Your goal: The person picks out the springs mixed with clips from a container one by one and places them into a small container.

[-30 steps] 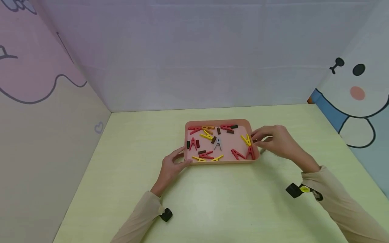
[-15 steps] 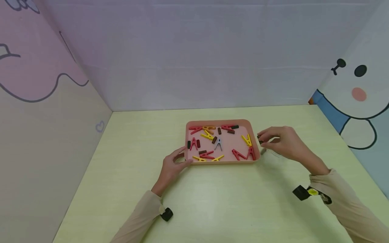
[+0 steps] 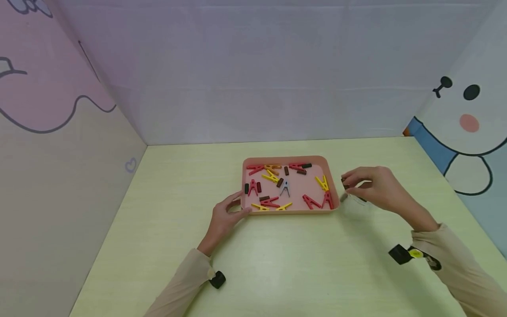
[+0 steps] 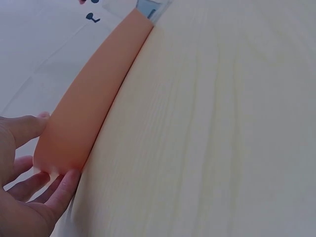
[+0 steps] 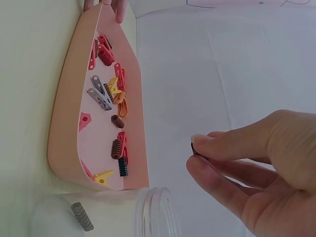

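My left hand (image 3: pixel 223 219) grips the near left corner of a pink tray (image 3: pixel 332 193). In the left wrist view its fingers (image 4: pixel 64 190) touch the tray's outer wall (image 4: pixel 94 84). Inside the tray lie red, yellow and grey clips and several dark springs (image 5: pixel 117 121). Just right of the tray, my right hand (image 3: pixel 370 187) pinches a small dark spring (image 3: pixel 344 182) between thumb and fingertips, mostly hidden by them. Below that hand a clear plastic jar (image 5: pixel 160 215) stands on the table, with a silver spring (image 5: pixel 82 216) in it.
The pale wooden table (image 3: pixel 277 264) spreads in front of the tray. A whitish cloth wall (image 3: pixel 269 79) rises behind it. Printed side walls (image 3: pixel 471 127) close in the left and right.
My right hand has moved right with the dark spring, from the tray's right rim to above the jar. The left hand stays on the tray's corner.
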Tool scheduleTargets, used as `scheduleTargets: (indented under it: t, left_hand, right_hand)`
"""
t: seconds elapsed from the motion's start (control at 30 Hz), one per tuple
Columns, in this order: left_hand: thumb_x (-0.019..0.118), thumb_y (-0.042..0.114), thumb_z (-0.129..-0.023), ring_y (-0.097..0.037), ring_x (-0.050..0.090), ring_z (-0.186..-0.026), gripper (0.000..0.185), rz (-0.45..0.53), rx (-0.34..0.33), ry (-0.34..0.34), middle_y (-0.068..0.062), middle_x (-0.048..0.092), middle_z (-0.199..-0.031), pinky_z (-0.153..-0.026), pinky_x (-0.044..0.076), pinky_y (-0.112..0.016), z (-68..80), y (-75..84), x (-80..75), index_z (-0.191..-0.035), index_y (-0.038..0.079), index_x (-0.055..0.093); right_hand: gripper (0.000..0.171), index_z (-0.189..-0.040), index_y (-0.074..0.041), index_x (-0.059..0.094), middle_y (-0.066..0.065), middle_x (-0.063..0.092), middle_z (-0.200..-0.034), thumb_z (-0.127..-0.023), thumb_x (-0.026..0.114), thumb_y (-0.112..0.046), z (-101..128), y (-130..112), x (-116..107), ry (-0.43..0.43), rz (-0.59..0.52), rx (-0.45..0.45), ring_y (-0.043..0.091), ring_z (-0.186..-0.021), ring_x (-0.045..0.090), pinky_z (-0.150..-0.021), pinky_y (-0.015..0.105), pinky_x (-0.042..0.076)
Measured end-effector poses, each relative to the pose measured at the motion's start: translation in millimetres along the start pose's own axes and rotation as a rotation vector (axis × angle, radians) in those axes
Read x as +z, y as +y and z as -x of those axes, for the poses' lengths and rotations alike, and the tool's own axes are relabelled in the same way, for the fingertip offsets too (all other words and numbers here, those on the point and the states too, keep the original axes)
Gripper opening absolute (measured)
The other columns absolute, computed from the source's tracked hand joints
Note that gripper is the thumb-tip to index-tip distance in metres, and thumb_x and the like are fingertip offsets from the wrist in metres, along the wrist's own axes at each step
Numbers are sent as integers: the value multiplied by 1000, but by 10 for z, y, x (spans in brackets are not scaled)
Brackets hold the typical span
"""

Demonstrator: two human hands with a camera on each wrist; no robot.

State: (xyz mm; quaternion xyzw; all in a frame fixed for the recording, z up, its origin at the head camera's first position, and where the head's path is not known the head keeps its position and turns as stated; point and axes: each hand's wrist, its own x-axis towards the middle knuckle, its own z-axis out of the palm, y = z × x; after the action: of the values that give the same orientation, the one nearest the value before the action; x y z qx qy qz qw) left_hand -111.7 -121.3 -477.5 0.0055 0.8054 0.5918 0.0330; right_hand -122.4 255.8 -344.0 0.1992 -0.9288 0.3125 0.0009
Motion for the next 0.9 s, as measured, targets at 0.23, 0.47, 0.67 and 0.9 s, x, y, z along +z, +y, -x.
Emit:
scheduleTargets:
  t: [0.23,0.47,0.67,0.9]
  left_hand:
    - [78,32,-78,-24,55,-114,61,-2,6,16,-4,53,-134,-82,54,-32,-20,-67,6,-133,20,56]
    - [77,33,-79,-21,54,-115,59,-19,-3,17,0,54,-133,-84,53,-31,-21,-59,7,-133,20,57]
    - [77,31,-79,-19,53,-116,57,-26,5,13,2,54,-133,-91,49,-35,-31,-66,10,-132,20,58]
    - [77,32,-80,-21,53,-117,58,-44,0,29,0,54,-134,-92,49,-38,-13,-56,17,-133,20,57]
  right_hand:
    - [18,-95,-1,73,16,67,-105,-78,74,2,30,42,-20,-13,0,17,26,-89,65,-73,34,56]
    - [16,-91,-4,73,14,68,-104,-77,75,2,60,89,-31,13,9,-23,25,-86,65,-71,31,57]
    - [17,-91,-4,73,14,68,-103,-76,75,3,95,127,-49,27,17,-41,26,-88,65,-69,23,56]
    - [17,-92,-4,73,14,68,-103,-76,75,4,106,171,-41,25,14,-35,25,-86,65,-68,15,52]
